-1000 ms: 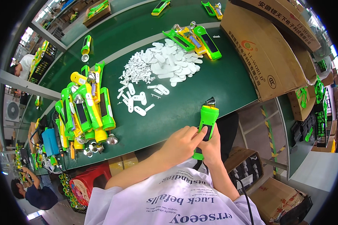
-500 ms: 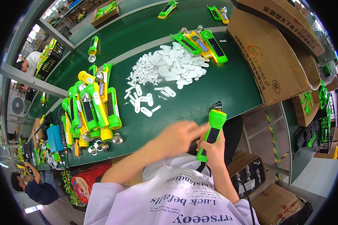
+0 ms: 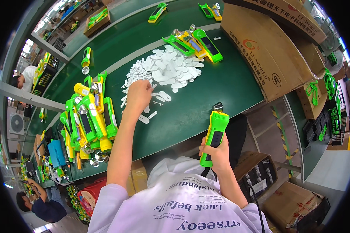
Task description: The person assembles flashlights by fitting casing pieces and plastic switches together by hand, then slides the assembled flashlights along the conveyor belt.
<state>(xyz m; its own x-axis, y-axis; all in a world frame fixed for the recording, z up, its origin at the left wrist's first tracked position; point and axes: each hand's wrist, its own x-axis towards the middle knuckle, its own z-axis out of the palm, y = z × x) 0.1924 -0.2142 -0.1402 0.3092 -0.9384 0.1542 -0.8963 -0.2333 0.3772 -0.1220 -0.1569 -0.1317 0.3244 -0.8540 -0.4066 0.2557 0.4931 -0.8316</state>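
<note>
My right hand grips a green-and-yellow flashlight near the table's front edge. Its dark panel faces up, and a silvery reflector sticks out at its head end. My left hand is over the near side of the small white plastic parts, fingers drawn together; what they hold, if anything, is hidden. Larger white oval covers lie heaped beside them. Several loose white pieces are spread close to my left fingers.
A pile of green-and-yellow flashlights lies left of my left forearm, with loose reflectors in front. More opened flashlights rest behind the white heap. A large cardboard box stands at the right; a blue device sits far left.
My left hand has moved from beside the flashlight, away and to the left, to the white parts. My right hand still holds the flashlight. The view has shifted slightly.
</note>
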